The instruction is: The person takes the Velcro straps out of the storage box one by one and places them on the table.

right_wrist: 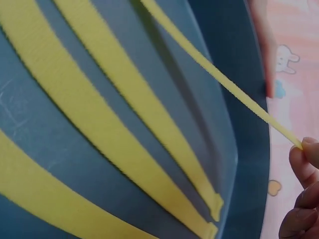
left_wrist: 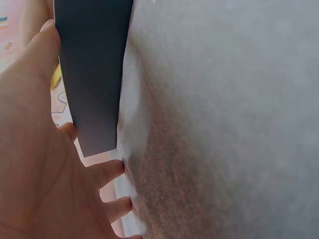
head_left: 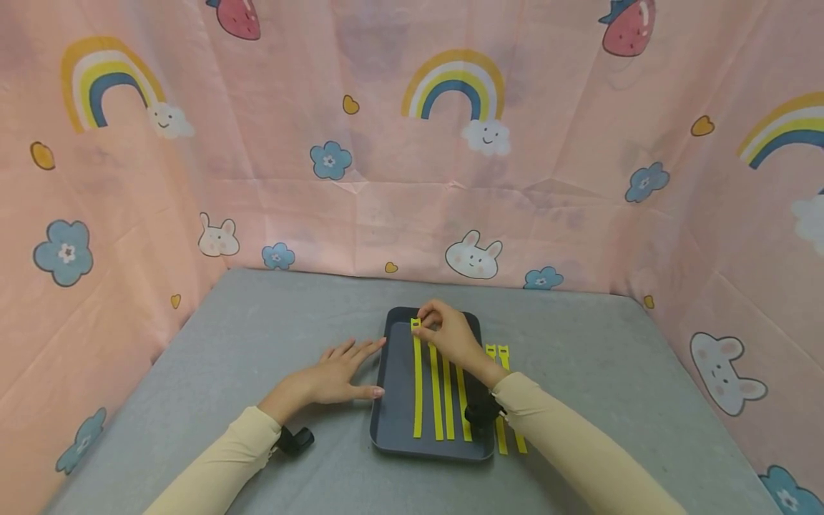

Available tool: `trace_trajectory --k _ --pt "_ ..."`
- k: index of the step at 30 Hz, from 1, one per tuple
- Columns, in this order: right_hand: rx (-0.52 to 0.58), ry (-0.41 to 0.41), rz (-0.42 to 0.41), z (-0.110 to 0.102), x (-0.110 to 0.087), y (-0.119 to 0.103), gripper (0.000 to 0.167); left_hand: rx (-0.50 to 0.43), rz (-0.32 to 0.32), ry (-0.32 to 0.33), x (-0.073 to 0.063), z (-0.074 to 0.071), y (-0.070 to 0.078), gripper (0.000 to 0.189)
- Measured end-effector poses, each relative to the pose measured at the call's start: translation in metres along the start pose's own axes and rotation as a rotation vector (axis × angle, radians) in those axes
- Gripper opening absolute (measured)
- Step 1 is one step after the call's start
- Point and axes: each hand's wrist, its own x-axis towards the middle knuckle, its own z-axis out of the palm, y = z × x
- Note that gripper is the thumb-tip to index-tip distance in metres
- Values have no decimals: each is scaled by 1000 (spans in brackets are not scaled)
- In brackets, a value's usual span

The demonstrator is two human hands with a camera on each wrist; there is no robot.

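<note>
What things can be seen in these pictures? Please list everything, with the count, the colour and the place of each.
Rectangular tray with raised rim: one, dark grey, on the table
Long flat strip, held: one, yellow, over the tray's left part
Long flat strips, lying: three, yellow, inside the tray
Long flat strips, outside: two, yellow, right of the tray
Flat table surface: one, grey, beneath the tray
Printed fabric backdrop: panel count unclear, pink with rainbows, flowers, rabbits, strawberries, hearts, around the table
Small wrist devices: two, black, one per wrist
Long sleeves: two, cream, on both arms
Left grip: one, bare, at the tray's left side
Right grip: one, bare, pinching the held strip's far end
</note>
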Motion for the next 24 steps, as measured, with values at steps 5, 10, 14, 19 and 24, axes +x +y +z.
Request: trace_trajectory --k 5,10,14,19,24 --pt "27 3 -12 -10 -1 -9 25 -1 1 1 0 0 0 92" --pt "40 31 -25 -19 1 -18 26 2 8 5 1 0 0 92" --pt "50 70 -45 -25 3 -25 25 3 7 1 1 0 -1 93" --pt "86 100 -62 -33 4 -33 24 6 9 1 1 1 -1 92" --pt "96 126 -72 -40 4 -39 27 2 6 4 1 1 -1 92"
